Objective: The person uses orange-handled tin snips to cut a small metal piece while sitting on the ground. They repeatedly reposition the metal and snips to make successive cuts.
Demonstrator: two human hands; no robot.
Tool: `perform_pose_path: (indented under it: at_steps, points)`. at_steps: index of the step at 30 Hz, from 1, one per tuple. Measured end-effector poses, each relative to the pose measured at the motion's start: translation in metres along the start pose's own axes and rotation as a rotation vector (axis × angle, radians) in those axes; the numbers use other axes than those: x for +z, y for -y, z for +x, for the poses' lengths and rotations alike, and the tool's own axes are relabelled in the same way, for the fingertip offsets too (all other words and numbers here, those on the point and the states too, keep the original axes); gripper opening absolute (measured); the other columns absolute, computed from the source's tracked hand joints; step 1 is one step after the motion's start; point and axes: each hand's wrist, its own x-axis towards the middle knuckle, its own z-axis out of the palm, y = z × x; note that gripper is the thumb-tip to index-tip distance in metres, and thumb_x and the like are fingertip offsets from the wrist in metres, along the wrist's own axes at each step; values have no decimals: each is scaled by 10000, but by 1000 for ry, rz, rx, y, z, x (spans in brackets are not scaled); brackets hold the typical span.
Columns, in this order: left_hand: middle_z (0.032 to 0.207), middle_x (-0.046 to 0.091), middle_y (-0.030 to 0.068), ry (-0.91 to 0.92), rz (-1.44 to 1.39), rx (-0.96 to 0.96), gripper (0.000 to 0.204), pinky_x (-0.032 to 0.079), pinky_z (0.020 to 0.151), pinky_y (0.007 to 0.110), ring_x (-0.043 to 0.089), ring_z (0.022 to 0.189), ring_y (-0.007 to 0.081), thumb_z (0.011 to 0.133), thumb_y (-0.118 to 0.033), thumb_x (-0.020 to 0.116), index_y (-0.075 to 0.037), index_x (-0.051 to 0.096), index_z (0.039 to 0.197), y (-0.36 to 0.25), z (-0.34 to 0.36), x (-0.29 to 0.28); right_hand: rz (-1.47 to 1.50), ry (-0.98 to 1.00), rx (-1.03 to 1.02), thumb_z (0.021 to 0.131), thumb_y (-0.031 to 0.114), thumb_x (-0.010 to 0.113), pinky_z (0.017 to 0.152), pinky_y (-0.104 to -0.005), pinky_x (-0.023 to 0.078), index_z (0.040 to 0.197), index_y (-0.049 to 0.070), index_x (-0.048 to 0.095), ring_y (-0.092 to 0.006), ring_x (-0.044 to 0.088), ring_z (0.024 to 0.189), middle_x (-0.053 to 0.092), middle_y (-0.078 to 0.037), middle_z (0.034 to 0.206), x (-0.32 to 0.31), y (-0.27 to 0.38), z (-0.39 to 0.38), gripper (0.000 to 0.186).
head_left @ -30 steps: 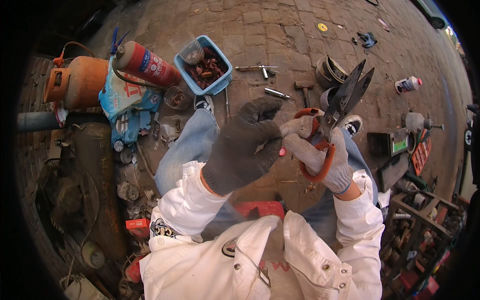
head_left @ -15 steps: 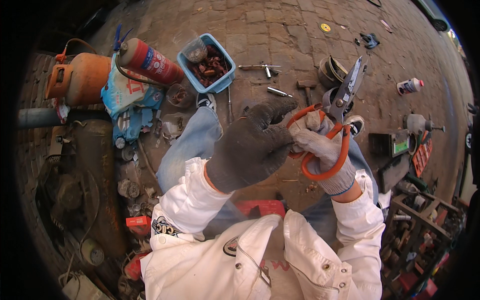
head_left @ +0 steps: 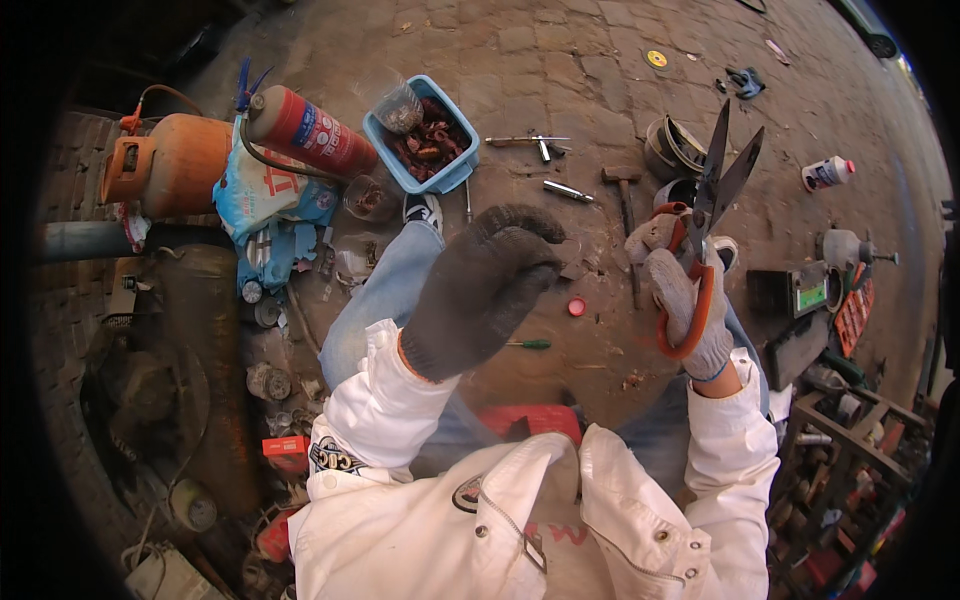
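My left hand (head_left: 480, 285), in a dark grey glove, has its fingers curled; a small dark piece shows by the fingertips, too unclear to name. My right hand (head_left: 680, 305), in a pale knit glove, grips large shears (head_left: 715, 185) by their orange handles, blades parted and pointing away from me. Between and beyond my hands on the ground lie a round red cap (head_left: 576, 306), a green-handled screwdriver (head_left: 533, 344), a hammer (head_left: 621, 176) and a shiny metal cylinder (head_left: 567, 191).
A blue bin of scrap (head_left: 430, 140), a red extinguisher (head_left: 315, 135) and an orange gas cylinder (head_left: 170, 165) stand at the left. A dark metal box (head_left: 775, 292), a white bottle (head_left: 827, 174) and a metal frame (head_left: 850, 450) of parts are at the right.
My hands have drawn apart: the right has moved rightward with the shears and the left slightly back leftward. The red cap and screwdriver on the ground now show between them.
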Motion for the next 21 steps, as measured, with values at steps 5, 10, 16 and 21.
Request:
perform_pose_path:
  at_steps: [5, 10, 16, 21]
  points:
    - [939, 640, 140, 175, -257, -49, 147, 503, 743, 352, 626, 830, 280, 865, -67, 660, 10, 648, 990, 7, -1, -15, -884, 72, -294, 681, 247, 852, 792, -343, 467, 1101, 23, 560, -231, 550, 893, 583, -94, 1021, -11, 13, -5, 559]
    - [877, 646, 60, 392, -494, -465, 163, 491, 710, 274, 590, 783, 123, 930, -131, 637, 10, 659, 1009, -1, -1, -15, 498, -5, 342, 864, 275, 712, 858, -318, 519, 1244, 55, 537, -216, 575, 1025, 549, -101, 1229, -16, -6, -26, 472]
    - [888, 651, 18, 450, -420, -657, 173, 494, 653, 240, 591, 748, 70, 941, -135, 629, -24, 670, 1066, -12, 11, -6, -12, 234, 96, 864, 120, 672, 715, -266, 531, 1121, 50, 575, -197, 647, 869, 637, -91, 1083, -7, -11, -10, 284]
    - [886, 656, 44, 305, -574, -741, 201, 510, 615, 237, 633, 732, 99, 908, -110, 653, -22, 621, 1086, -17, 10, 2, -91, 227, 100, 750, -22, 666, 729, -254, 501, 950, 12, 578, -146, 624, 809, 677, -102, 944, 7, -2, 2, 221]
